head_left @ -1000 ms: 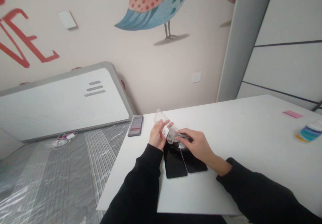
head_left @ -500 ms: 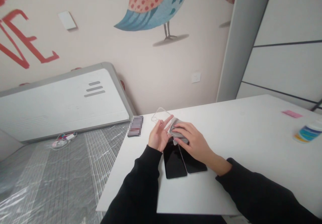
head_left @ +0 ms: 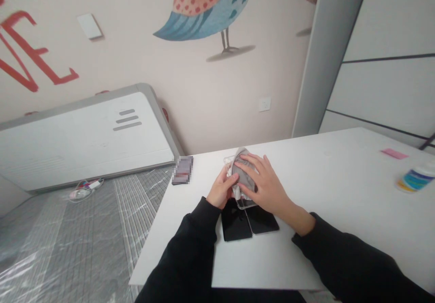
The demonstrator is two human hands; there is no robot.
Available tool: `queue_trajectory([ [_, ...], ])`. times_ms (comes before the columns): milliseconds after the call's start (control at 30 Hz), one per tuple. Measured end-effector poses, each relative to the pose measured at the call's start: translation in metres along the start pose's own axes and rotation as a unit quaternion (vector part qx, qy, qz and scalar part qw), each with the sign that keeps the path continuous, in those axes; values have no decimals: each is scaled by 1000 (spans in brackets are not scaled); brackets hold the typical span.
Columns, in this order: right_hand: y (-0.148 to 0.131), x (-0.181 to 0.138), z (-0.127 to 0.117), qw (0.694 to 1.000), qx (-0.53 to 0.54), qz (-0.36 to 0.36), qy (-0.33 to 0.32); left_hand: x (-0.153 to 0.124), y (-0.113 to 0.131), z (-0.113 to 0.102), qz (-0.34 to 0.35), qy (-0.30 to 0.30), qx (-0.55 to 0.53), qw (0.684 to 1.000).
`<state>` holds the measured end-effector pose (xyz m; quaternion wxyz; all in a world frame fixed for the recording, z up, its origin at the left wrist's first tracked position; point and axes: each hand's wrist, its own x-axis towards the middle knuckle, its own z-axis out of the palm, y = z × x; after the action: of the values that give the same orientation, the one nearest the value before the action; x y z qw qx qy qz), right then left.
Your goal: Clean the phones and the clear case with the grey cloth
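My left hand (head_left: 220, 188) grips a clear phone case (head_left: 245, 206) by its left side, thumb on top. Spread over the case is a grey cloth (head_left: 244, 176), which covers most of it. My right hand (head_left: 264, 183) presses the cloth against the case, fingers bent over the fabric. Below both hands, two phones with dark screens, a left phone (head_left: 235, 225) and a right phone (head_left: 263, 220), lie side by side on the white table (head_left: 251, 264). Their upper ends are hidden by the case and my hands.
A blurred, dark pixelated item (head_left: 182, 170) lies at the table's far left corner. To the right are a white bottle (head_left: 415, 178) with a coloured label and a pink slip (head_left: 394, 153). Beyond the left edge is a plastic-covered bed (head_left: 84, 239).
The clear case has turned and moved right, its lower end now over the phones. My left fingers have closed around it, and the cloth has spread out under my right hand.
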<state>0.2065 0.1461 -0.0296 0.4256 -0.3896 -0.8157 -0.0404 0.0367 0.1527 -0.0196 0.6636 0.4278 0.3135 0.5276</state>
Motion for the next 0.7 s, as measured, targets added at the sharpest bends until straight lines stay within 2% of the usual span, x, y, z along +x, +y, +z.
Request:
queue_trajectory([
  [100, -3, 1, -4, 998, 42, -36, -15, 6, -3, -4, 41, 40, -7, 998],
  [167, -4, 2, -5, 996, 80, -31, -4, 8, -3, -5, 48, 44, -3, 998],
  [267, 1, 0, 1, 985, 149, 53, 65, 7, -1, -4, 36, 28, 11, 999],
  [333, 7, -2, 9, 956, 244, 133, 94, 5, 1, -3, 23, 13, 23, 999],
  [400, 13, -3, 16, 913, 350, 192, 79, 3, 3, -2, 16, 3, 36, 999],
  [467, 16, -4, 20, 881, 417, 220, 40, 2, 5, -1, 11, -4, 52, 999],
  [567, 16, -3, 18, 864, 447, 233, 5, 1, 4, -1, -4, -19, 79, 997],
  [700, 16, 1, 9, 846, 462, 265, 1, 4, -3, -4, -8, -19, 99, 995],
])
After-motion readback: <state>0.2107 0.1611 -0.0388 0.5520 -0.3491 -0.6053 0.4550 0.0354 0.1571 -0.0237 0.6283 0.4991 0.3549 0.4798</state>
